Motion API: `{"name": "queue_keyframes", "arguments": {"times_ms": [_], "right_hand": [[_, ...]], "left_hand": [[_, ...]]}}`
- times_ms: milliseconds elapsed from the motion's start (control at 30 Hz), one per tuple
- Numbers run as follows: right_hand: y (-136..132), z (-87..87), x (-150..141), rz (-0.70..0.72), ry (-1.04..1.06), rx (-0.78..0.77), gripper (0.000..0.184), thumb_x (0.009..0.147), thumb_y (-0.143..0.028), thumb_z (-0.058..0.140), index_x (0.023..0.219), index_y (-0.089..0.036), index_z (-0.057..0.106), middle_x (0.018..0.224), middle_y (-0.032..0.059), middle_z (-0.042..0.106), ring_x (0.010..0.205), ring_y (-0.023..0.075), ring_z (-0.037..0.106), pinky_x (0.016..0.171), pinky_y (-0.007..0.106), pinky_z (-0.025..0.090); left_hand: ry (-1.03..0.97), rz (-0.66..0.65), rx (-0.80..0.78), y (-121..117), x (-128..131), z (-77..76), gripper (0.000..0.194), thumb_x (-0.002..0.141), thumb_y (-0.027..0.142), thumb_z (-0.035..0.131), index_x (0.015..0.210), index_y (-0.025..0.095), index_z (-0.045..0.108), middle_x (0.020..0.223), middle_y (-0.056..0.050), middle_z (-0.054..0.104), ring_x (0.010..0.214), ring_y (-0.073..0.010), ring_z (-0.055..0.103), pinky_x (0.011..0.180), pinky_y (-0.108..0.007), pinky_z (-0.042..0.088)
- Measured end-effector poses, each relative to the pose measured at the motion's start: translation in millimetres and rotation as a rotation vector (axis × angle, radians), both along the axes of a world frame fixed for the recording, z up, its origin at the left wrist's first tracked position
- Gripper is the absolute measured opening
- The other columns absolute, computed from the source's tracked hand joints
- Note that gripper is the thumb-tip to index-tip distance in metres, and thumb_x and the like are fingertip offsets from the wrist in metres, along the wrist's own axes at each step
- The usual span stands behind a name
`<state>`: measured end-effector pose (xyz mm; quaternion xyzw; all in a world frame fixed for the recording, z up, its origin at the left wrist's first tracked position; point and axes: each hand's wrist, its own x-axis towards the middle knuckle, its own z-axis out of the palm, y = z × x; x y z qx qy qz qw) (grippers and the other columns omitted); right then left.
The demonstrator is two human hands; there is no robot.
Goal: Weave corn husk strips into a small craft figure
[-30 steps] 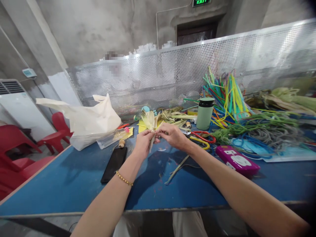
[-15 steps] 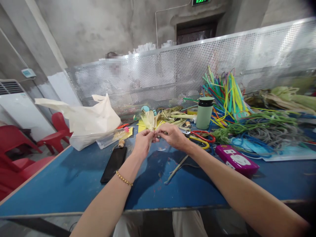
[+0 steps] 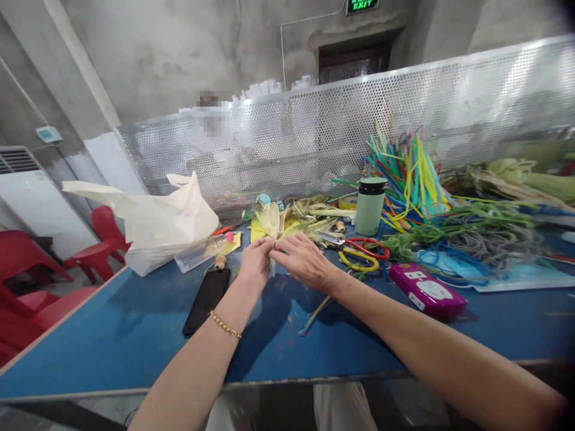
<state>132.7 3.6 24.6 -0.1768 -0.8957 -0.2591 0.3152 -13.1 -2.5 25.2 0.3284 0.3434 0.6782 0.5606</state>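
Note:
Pale corn husk [image 3: 271, 219] fans upward from between my hands above the blue table, its leaves spread like petals. My left hand [image 3: 256, 261] pinches the gathered base, and a thin tail of husk hangs below the fingers. Against those fingertips, my right hand [image 3: 302, 261] is closed at the same base, thumb and fingers pressed together; any thread there is too small to make out. Just right of this hand lie red-handled scissors [image 3: 366, 246] and a yellow-handled pair [image 3: 359, 261]. A loose husk strip [image 3: 315, 315] rests on the table below my right wrist.
A black phone [image 3: 206, 302] and a white plastic bag [image 3: 168, 224] are on the left. Rightward stand a green tumbler [image 3: 371, 208], a purple box [image 3: 426, 290], tangled cords [image 3: 476, 230] and colourful pipe cleaners [image 3: 411, 173]. A perforated metal screen [image 3: 350, 131] borders the back; a person sits behind it.
My right hand has turned and flattened over the husk's base, its fingers now reaching left to my left fingertips. More of the scissors' blades shows. The left hand has shifted slightly left.

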Motion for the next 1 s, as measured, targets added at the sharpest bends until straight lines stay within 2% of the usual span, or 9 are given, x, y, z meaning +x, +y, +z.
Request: {"name": "queue_keyframes", "arguments": {"times_ms": [100,233,300,400,500,633,733,1000], "right_hand": [[1.6,-1.7,-0.3,0.030,0.024,0.015,0.022,0.099,-0.018,0.046,0.092,-0.021,0.067,0.093,0.0072,0.063,0.087,0.0205,0.048,0.075,0.036,0.029],[-3.7,2.0,-1.4,0.035,0.136,-0.073,0.021,0.097,-0.018,0.047,0.087,-0.019,0.066,0.087,0.0071,0.063,0.083,0.0196,0.051,0.075,0.035,0.031],[-4.8,2.6,-3.0,0.065,0.255,-0.178,0.016,0.093,-0.017,0.051,0.085,-0.019,0.064,0.084,0.0061,0.064,0.082,0.0189,0.053,0.076,0.035,0.034],[0.7,1.1,-4.4,0.103,0.566,-0.411,0.009,0.085,-0.016,0.055,0.079,-0.019,0.061,0.077,0.0031,0.062,0.074,0.0163,0.056,0.070,0.030,0.040],[11.4,-0.7,-3.1,0.027,0.834,-0.602,0.007,0.077,-0.021,0.058,0.071,-0.020,0.058,0.069,0.0008,0.059,0.063,0.0145,0.054,0.061,0.028,0.041],[19.9,-0.7,-1.5,-0.064,0.935,-0.782,0.010,0.073,-0.027,0.057,0.066,-0.020,0.056,0.060,-0.0009,0.058,0.054,0.0134,0.051,0.054,0.027,0.040],[20.2,-0.1,-2.5,-0.069,0.950,-0.820,0.011,0.072,-0.028,0.057,0.066,-0.019,0.057,0.058,-0.0006,0.059,0.053,0.0132,0.052,0.053,0.026,0.040],[24.3,-4.2,0.0,-0.113,0.894,-0.729,0.012,0.070,-0.029,0.058,0.064,-0.019,0.059,0.062,-0.0003,0.060,0.058,0.0129,0.051,0.058,0.026,0.041]], "left_hand": [[0.001,-0.012,-0.010,-2.4,1.9,0.3,0.023,0.053,0.005,0.077,0.066,0.013,0.060,0.064,0.002,0.063,0.059,-0.0072,0.055,0.059,-0.021,0.042],[0.008,-0.007,-0.028,-5.1,3.5,1.7,0.023,0.052,0.006,0.077,0.068,0.014,0.062,0.065,0.003,0.063,0.059,-0.0069,0.055,0.058,-0.020,0.040],[-0.008,-0.009,-0.027,-5.7,4.7,2.3,0.021,0.053,0.005,0.076,0.066,0.014,0.061,0.063,0.004,0.062,0.057,-0.0064,0.054,0.057,-0.020,0.039],[-0.010,-0.061,-0.009,-6.2,6.4,2.8,0.017,0.057,0.008,0.075,0.065,0.014,0.060,0.060,0.003,0.061,0.053,-0.0075,0.054,0.056,-0.022,0.040],[0.027,-0.126,-0.004,-7.3,7.2,3.4,0.015,0.062,0.012,0.075,0.069,0.013,0.062,0.063,-0.001,0.065,0.057,-0.0122,0.062,0.055,-0.024,0.042],[0.068,-0.135,0.011,-10.1,7.8,5.7,0.012,0.065,0.012,0.074,0.073,0.011,0.066,0.066,-0.004,0.067,0.058,-0.0142,0.065,0.056,-0.024,0.043],[0.082,-0.126,0.024,-11.5,8.4,7.6,0.011,0.064,0.011,0.075,0.070,0.010,0.066,0.065,-0.003,0.067,0.055,-0.0134,0.065,0.055,-0.024,0.044],[0.080,-0.104,0.054,-9.8,8.6,5.4,0.022,0.057,0.015,0.082,0.069,0.011,0.065,0.063,-0.001,0.065,0.054,-0.0133,0.064,0.055,-0.023,0.042]]}}
